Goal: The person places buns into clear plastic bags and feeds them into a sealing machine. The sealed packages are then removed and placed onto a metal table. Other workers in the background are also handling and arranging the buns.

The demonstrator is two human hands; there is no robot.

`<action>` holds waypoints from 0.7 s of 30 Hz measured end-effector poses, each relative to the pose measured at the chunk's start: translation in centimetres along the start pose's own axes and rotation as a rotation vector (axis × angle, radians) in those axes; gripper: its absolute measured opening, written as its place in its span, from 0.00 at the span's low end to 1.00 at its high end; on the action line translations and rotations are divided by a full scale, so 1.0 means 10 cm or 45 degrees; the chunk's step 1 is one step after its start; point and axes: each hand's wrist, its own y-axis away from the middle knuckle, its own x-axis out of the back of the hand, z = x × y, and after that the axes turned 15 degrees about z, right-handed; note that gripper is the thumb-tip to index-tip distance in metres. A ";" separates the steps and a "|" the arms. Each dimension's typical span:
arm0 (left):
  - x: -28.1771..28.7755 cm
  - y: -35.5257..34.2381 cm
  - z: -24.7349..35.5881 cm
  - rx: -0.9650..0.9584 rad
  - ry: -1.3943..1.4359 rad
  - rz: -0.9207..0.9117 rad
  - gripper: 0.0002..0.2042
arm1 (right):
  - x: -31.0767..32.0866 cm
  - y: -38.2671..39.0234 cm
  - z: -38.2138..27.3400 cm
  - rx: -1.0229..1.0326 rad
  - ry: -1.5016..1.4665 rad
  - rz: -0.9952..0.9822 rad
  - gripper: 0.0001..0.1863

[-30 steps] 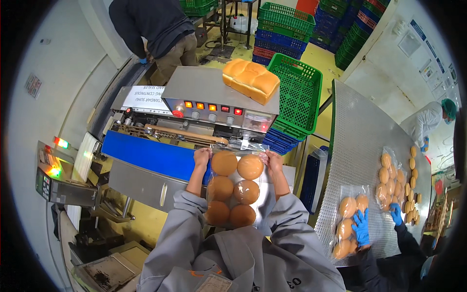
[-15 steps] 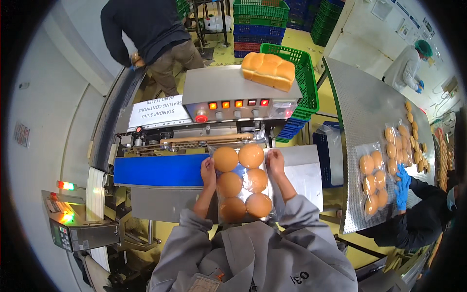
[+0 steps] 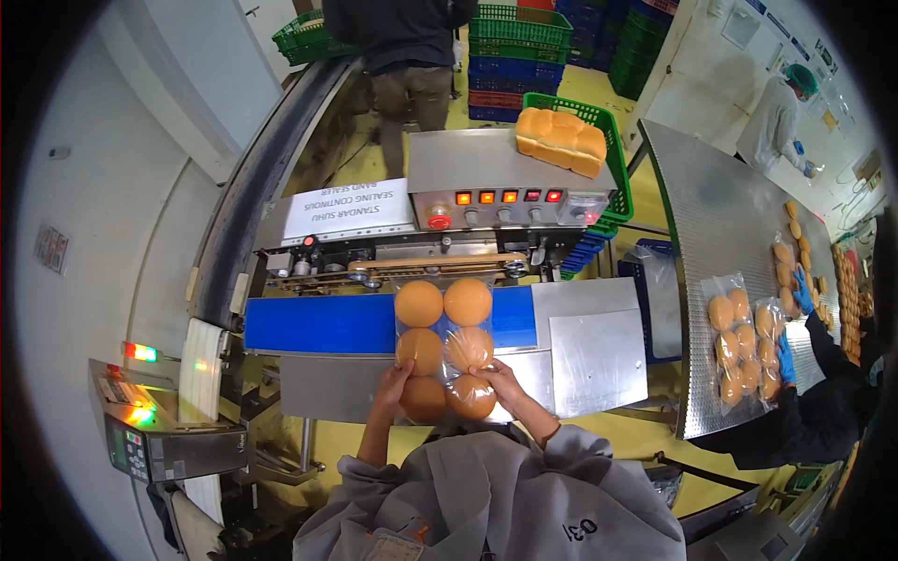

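Note:
A clear plastic bag of round golden buns (image 3: 443,348), set in two rows, lies in front of me across the blue conveyor belt (image 3: 318,323) and the metal shelf at its near side. Its far end reaches the band sealer (image 3: 440,251). My left hand (image 3: 391,385) grips the bag's left side beside the nearer buns. On the opposite side, my right hand (image 3: 500,385) holds the bag with its thumb on the film. The fingers under the bag are partly hidden.
On the sealer's control box (image 3: 468,173) rests a loaf of bread (image 3: 561,140). A green crate (image 3: 613,159) stands behind it. To the right, a co-worker's blue-gloved hand (image 3: 786,360) touches bagged buns on a metal table (image 3: 697,215). Another machine (image 3: 178,449) stands left; a person stands beyond the sealer.
My hands have moved from the bag's far end to its nearer part. The bag has shifted left along the sealer. The person behind has moved right, and the co-worker's gloved hands have moved.

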 end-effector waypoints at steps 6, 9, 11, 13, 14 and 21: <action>0.31 0.16 0.18 -0.066 0.226 0.026 0.16 | -0.42 0.04 0.06 -0.025 -0.064 -0.104 0.18; 0.60 -0.03 0.01 0.028 0.282 0.051 0.18 | -0.65 0.10 0.09 -0.056 -0.045 -0.106 0.17; 0.68 -0.01 0.10 0.007 0.239 0.093 0.18 | -0.80 0.13 0.08 -0.087 -0.052 -0.105 0.16; 0.81 -0.04 0.13 -0.004 0.210 0.107 0.17 | -0.91 0.08 0.16 -0.092 -0.044 -0.084 0.15; 0.89 -0.08 0.10 -0.005 0.202 0.100 0.16 | -0.97 0.06 0.21 -0.097 -0.039 -0.076 0.15; 1.41 -0.28 0.06 0.041 0.261 0.112 0.17 | -1.48 0.10 0.43 -0.192 -0.026 -0.018 0.14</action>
